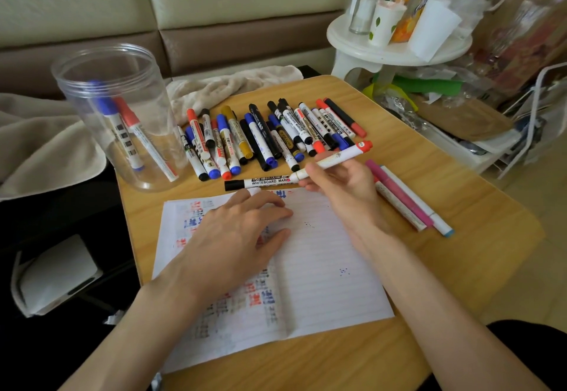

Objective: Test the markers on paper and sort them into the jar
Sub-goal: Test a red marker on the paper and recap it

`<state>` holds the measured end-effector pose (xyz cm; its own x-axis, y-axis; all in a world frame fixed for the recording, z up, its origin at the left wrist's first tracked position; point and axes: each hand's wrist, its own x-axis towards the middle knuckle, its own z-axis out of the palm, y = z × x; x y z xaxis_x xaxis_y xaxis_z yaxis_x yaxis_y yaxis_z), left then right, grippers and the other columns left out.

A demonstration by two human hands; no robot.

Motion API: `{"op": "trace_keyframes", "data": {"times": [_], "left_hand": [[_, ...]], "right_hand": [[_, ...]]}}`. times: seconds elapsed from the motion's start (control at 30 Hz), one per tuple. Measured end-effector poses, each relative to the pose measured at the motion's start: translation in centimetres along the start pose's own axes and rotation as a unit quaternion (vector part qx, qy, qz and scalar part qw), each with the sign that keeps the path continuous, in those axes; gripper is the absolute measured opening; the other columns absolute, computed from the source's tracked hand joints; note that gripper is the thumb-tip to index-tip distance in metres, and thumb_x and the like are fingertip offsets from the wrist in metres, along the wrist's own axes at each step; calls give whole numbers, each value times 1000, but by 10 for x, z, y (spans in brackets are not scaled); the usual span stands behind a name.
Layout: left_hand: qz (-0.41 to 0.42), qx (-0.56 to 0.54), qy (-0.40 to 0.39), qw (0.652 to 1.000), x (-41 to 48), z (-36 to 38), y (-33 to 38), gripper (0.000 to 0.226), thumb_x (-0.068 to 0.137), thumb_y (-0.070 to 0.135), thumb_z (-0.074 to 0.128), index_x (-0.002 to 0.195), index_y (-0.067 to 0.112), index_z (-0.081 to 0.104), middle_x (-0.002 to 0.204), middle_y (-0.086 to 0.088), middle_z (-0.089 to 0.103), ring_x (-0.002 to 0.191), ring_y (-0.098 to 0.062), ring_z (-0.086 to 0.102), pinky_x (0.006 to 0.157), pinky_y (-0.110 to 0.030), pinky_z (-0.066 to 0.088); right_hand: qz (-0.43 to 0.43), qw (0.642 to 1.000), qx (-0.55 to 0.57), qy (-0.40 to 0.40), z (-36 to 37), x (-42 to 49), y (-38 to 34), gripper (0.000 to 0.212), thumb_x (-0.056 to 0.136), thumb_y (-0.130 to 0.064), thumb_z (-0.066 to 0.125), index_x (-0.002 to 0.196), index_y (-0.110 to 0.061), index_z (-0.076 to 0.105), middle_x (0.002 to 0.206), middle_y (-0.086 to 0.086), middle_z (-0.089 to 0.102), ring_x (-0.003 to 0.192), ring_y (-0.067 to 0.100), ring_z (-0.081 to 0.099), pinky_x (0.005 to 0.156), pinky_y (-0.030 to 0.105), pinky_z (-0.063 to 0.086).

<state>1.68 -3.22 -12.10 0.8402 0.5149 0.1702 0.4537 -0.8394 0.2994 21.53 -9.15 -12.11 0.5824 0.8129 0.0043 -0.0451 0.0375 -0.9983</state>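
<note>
- The wooden table (460, 267) carries everything in front of me.
- The lined paper (322, 267) lies on it, its left part full of red, blue and black test marks.
- The clear jar (122, 114) stands at the table's far left corner, with a blue marker (116, 126) and a red marker (144, 142) leaning inside.
- The untested markers (260, 135) lie heaped beyond the paper.
- My left hand (236, 237) rests flat on the paper, fingers relaxed.
- My right hand (340, 188) pinches a white, red-capped marker (340, 154) above the paper's top edge.
- Three slim markers (408, 200) lie just right of the paper.
</note>
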Motion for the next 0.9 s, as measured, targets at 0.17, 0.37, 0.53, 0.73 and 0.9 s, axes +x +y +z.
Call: {"op": "trace_keyframes", "data": {"times": [0.17,0.37,0.53,0.73,0.9], "left_hand": [[-5,2,-3,1000,1,0,0,49,98,58,37,140,42,55,143,26,46,125,-5,44,91,-37,54],[-5,5,-4,1000,1,-1,2,48,98,57,39,139,41,56,142,25,47,124,-6,45,90,-36,54],[-6,5,-4,1000,1,-1,1,47,98,57,39,139,41,56,141,25,47,123,-5,45,90,-35,54],[-5,2,1,1000,1,0,1,45,98,55,44,138,40,58,141,23,50,122,-7,46,88,-36,55],[-5,5,-4,1000,1,-1,1,48,98,57,39,139,41,57,142,24,48,124,-6,46,91,-36,54]], "right_hand": [[-46,996,-75,15,4,3,10,9,96,-8,73,103,-3,73,83,5,80,75,15,77,70,23,59],[-66,993,-101,-1,5,5,15,3,96,-11,74,99,-11,72,84,5,80,76,18,79,75,32,63],[-72,990,-123,-3,4,4,16,6,96,-13,75,100,-9,73,85,4,80,81,19,79,81,42,65],[-82,987,-141,6,3,4,15,5,96,-10,74,98,-15,72,83,0,80,77,16,78,79,40,65],[-73,991,-115,7,1,2,13,5,96,-8,73,101,-9,72,85,5,80,77,18,78,81,42,65]]}}
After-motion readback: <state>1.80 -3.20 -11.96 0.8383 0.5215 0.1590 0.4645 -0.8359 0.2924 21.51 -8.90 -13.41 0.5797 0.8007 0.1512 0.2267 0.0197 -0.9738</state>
